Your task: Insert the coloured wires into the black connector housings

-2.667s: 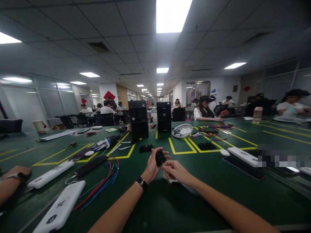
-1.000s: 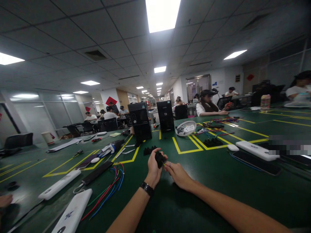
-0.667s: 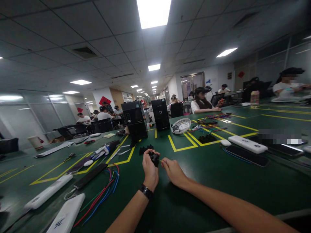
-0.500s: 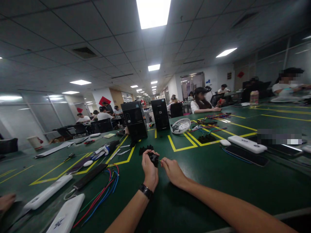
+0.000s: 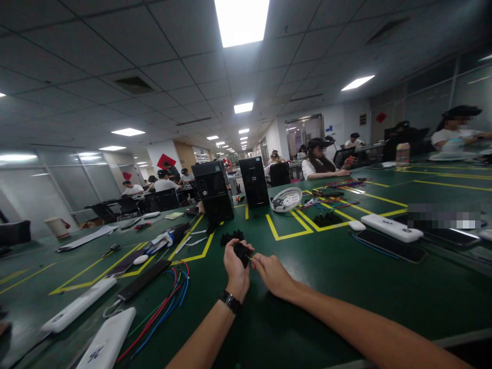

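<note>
My left hand (image 5: pixel 236 267) is closed around a small black block-like part (image 5: pixel 243 253), held up over the green table. To its right, my right hand (image 5: pixel 270 272) pinches a thin yellow wire (image 5: pixel 250 258); the wire's tip meets the near right side of the black part. Whether the tip sits inside the part is too small to tell. Just beyond my left hand lies a row of similar black parts (image 5: pixel 230 237). Loose red, blue and green wires (image 5: pixel 169 302) lie on the table to the left.
White power strips (image 5: pixel 79 305) lie on the left. Two black computer towers (image 5: pixel 212 189) stand ahead, beside a white basket (image 5: pixel 286 200). Phones (image 5: pixel 388 246) and a white power bank (image 5: pixel 391 228) rest on the right. Several people sit at tables beyond.
The black part has turned slightly in my left hand. My right hand has shifted a little left, closer to the part, with the wire between its fingers.
</note>
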Available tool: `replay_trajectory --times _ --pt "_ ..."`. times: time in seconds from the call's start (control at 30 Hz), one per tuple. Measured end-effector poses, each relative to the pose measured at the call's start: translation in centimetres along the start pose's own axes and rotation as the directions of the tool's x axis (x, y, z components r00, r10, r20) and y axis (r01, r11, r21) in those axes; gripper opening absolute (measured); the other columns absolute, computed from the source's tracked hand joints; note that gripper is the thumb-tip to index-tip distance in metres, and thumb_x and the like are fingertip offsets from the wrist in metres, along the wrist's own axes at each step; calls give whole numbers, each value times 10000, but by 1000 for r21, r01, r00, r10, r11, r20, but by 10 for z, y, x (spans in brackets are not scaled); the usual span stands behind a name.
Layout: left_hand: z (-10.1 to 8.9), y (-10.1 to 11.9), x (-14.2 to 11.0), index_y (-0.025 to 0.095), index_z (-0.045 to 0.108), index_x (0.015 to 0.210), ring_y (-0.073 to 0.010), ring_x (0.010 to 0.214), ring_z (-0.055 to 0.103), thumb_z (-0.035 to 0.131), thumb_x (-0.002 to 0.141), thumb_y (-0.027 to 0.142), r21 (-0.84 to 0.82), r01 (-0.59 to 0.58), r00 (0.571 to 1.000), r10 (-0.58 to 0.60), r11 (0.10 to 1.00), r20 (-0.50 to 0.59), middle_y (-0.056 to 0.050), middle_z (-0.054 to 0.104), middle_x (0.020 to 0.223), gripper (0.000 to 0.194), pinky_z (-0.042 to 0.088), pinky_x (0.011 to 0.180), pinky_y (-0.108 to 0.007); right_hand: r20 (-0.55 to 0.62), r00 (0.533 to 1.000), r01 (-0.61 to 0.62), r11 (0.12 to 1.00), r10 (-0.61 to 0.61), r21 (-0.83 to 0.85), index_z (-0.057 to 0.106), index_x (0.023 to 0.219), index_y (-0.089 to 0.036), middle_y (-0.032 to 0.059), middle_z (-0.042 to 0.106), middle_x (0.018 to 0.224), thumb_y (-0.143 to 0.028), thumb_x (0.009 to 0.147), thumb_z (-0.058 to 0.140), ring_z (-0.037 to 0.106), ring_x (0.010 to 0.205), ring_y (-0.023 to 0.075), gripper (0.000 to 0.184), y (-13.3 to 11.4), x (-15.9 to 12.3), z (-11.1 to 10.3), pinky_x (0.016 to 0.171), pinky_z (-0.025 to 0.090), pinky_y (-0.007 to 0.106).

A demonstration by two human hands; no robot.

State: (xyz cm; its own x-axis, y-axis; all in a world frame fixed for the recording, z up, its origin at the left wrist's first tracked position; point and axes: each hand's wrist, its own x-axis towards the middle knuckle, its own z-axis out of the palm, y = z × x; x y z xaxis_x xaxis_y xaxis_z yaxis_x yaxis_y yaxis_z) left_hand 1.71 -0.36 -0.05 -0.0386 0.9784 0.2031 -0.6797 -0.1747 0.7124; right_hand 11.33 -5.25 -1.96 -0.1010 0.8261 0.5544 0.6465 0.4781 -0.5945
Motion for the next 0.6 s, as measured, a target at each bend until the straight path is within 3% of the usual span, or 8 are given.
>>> replay_trajectory --times 0.27,0.6 --pt "-1 0 1 212 447 978 -148 519 569 485 798 351 9 -14 998 13 1000 67 14 567 644 231 445 545 -286 90 996 13 983 3 -181 602 893 -160 55 670 782 -225 952 347 625 686 146 270 -15 -7 5 619 388 215" --pt "-2 1 1 206 432 935 -146 506 572 441 833 366 95 -150 985 140 984 101 16 567 618 189 445 524 -271 79 997 11 986 3 -168 571 904 -156 67 674 803 -236 962 321 644 716 154 269 -19 -13 11 638 405 219"
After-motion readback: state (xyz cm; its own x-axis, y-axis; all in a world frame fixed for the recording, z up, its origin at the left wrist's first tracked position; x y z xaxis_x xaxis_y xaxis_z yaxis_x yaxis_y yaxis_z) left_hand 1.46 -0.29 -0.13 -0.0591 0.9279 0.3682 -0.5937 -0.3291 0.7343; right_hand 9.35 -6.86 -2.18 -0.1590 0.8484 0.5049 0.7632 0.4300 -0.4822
